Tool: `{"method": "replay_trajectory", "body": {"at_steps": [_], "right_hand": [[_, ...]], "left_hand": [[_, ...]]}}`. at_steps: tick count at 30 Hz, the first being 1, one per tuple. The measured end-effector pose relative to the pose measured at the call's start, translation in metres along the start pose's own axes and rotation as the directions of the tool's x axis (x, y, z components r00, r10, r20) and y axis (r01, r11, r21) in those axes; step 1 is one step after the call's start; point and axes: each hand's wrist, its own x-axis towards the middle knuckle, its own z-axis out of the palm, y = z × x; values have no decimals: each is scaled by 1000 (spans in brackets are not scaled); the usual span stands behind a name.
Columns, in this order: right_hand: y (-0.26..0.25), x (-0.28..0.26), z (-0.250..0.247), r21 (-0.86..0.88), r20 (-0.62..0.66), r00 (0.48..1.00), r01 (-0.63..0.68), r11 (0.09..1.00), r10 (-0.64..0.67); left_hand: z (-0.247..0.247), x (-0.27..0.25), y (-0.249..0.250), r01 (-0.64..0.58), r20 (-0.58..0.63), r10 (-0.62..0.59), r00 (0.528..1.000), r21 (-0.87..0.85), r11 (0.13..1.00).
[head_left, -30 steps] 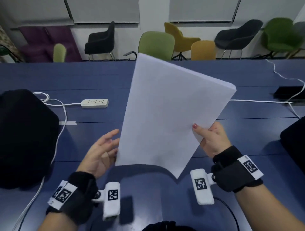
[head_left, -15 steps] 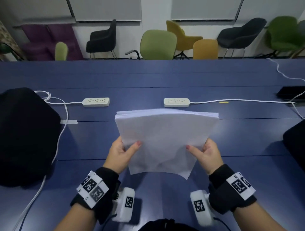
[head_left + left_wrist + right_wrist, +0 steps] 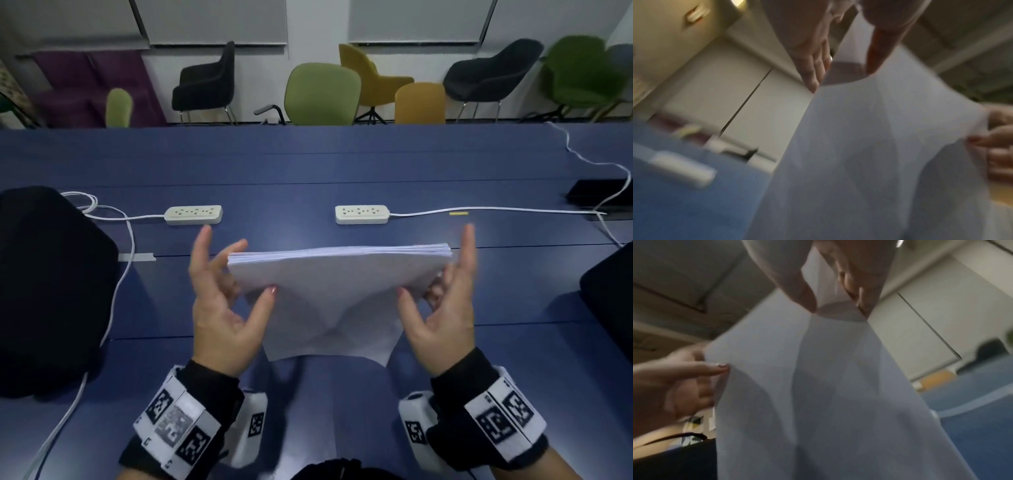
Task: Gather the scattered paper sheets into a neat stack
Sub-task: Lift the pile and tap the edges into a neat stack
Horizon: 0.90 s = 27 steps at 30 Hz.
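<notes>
A stack of white paper sheets (image 3: 335, 291) stands on edge above the blue table (image 3: 308, 164), its top edges nearly level and its lower part sagging toward me. My left hand (image 3: 239, 274) pinches the stack's left side, thumb on the near face, fingers behind, index finger raised. My right hand (image 3: 428, 284) pinches the right side the same way. In the left wrist view the left hand (image 3: 842, 65) nips the paper (image 3: 869, 146). The right wrist view shows the right hand (image 3: 834, 301) on the paper (image 3: 828, 378). Whether the bottom edge touches the table is hidden.
Two white power strips (image 3: 193, 214) (image 3: 362, 214) lie beyond the stack, with cables running off to both sides. A large black bag (image 3: 44, 291) sits at the left, another black object (image 3: 609, 291) at the right. Chairs (image 3: 322, 96) line the table's far edge.
The stack came down from a high tilt in the right hand alone to level in front of me. The left hand took hold of it, and both hands slid up its sides.
</notes>
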Motion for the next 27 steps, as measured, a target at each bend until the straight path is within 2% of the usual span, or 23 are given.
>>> {"method": "replay_trajectory", "body": {"at_steps": [3,5,7,12,15,18,20,22,24,27], "right_hand": [[-13,8,4,-229,-5,981,187,955,-193],[-12,10,2,-337,41,971,235,912,-235],[-11,10,0,-408,82,971,239,881,-226],[-16,7,1,-390,50,988,152,908,-144],[-14,5,-2,-360,60,990,139,923,-126],[-1,4,-7,-225,14,1000,5,974,-2],[5,2,-10,-94,4,996,-86,992,87],[7,7,-11,-44,0,995,-95,994,95],[3,15,-9,-76,4,994,-111,991,111],[-6,26,-5,-76,-15,998,-67,995,67]], "left_hand": [[2,10,16,-183,49,176,983,224,957],[4,13,14,-245,138,207,969,372,895],[5,13,14,-245,173,186,967,444,862],[5,12,17,-212,159,159,974,410,887],[3,11,16,-147,197,87,977,319,936],[1,10,5,-31,166,-5,986,215,976],[-1,12,-4,-9,148,-19,989,188,982],[-2,19,-6,-15,141,-11,990,182,983],[0,26,-3,-2,120,-19,993,174,985],[2,35,5,-33,54,24,998,177,984]]}}
